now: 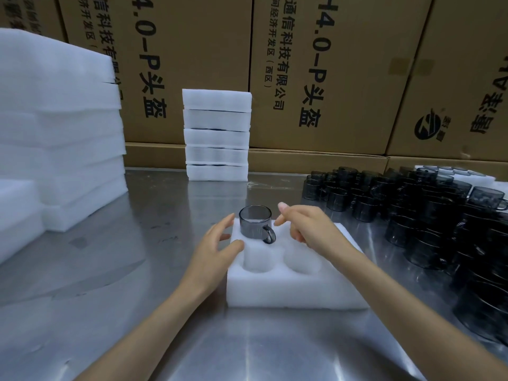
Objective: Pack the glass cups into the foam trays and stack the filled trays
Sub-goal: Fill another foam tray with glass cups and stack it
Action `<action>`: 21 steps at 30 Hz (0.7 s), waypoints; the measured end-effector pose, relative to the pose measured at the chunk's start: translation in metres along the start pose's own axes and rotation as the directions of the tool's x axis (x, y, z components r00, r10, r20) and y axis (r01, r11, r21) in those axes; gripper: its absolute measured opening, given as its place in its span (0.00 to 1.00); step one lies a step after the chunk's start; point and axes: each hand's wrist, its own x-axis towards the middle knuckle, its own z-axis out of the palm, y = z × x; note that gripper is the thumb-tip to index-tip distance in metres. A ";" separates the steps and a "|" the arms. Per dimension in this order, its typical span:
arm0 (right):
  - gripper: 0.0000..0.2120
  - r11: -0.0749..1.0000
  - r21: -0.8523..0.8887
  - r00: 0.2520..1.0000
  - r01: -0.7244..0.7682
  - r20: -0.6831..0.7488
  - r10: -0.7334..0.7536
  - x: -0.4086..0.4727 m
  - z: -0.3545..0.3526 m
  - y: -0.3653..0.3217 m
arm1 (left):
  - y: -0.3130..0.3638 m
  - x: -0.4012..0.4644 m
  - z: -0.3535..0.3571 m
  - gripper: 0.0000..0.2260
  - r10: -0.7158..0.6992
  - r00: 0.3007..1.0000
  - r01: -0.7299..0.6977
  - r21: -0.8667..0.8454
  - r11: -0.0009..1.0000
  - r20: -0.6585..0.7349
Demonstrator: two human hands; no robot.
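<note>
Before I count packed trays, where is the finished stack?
In the head view, the stack of filled foam trays stands centre-back on the steel table, against the cardboard boxes.

Smoky glass cup (pixel 255 221) upright in far-left pocket of foam tray (pixel 297 291) on steel desk (pixel 115 270), left hand (pixel 217 247) on tray's left edge, right hand (pixel 305 226) relaxed beside cup, loose cups (pixel 428 213) right, stacked trays (pixel 217 134) behind

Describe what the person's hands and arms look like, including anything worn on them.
Both arms are bare as far up as the frame shows, with no sleeves in view. The left hand and right hand wear no gloves, and no rings, watch or wristbands are visible. The right hand's fingernails look fairly long and pale.
</note>
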 end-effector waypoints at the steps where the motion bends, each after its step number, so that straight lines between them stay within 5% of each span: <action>1: 0.16 0.999 0.016 0.999 0.033 -0.044 -0.032 0.000 0.001 0.002 | 0.000 0.000 -0.001 0.29 0.009 1.000 -0.009 0.018 1.000 0.001; 4: 0.11 0.974 -0.064 0.967 0.218 -0.122 -0.224 -0.003 0.006 0.005 | -0.001 -0.001 -0.006 0.23 0.130 0.991 -0.130 0.182 0.975 0.013; 7: 0.21 0.886 -0.285 0.929 0.365 0.053 -0.366 -0.005 0.008 0.007 | 0.004 -0.004 -0.015 0.26 0.299 0.944 -0.330 0.366 0.870 0.139; 11: 0.23 0.824 -0.418 0.921 0.382 0.246 -0.302 -0.006 0.011 0.009 | 0.005 -0.006 -0.020 0.26 0.372 0.883 -0.469 0.505 0.725 0.288; 21: 0.23 0.759 -0.581 0.926 0.294 0.369 -0.076 -0.006 0.012 0.007 | 0.010 -0.010 -0.017 0.33 0.269 0.917 -0.394 0.569 0.722 0.294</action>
